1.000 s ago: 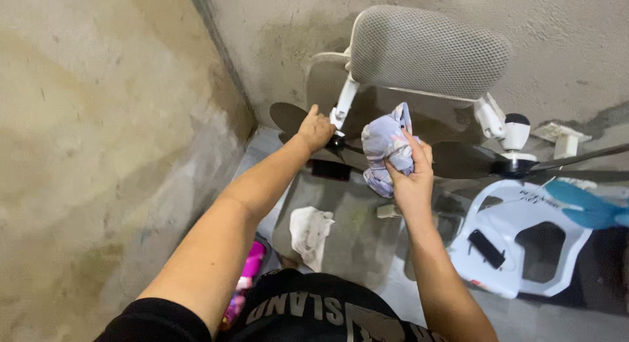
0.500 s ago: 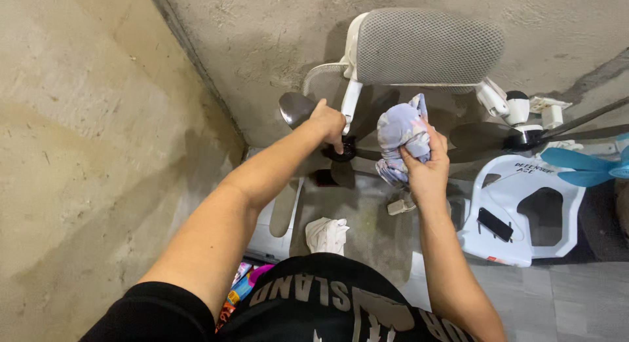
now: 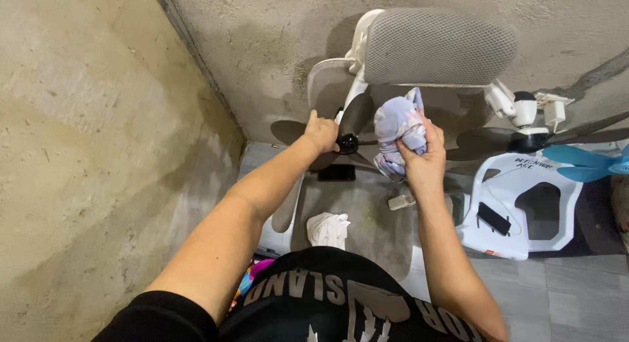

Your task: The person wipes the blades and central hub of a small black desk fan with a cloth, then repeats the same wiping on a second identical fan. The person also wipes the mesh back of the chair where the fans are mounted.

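Overhead, the left hand (image 3: 321, 131) grips a dark fan blade (image 3: 357, 114) beside the black hub (image 3: 347, 144); the right hand (image 3: 422, 160) is closed around a bunched pale purple cloth (image 3: 398, 127), pressed just right of the hub; a white rag (image 3: 327, 228) lies on the floor (image 3: 576, 296) below.

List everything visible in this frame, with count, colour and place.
fan blades: one dark set, centre, on a black hub
cloth: one, pale purple patterned, bunched right of the hub
mesh chair: one, grey with white frame, against the concrete wall
second fan: one, dark blades, right
blue blades: one set, far right edge
white plastic stool: one, right, with a dark flat thing on it
white rag: one, on the floor, centre
left hand: gripping a blade near the hub
right hand: holding the cloth
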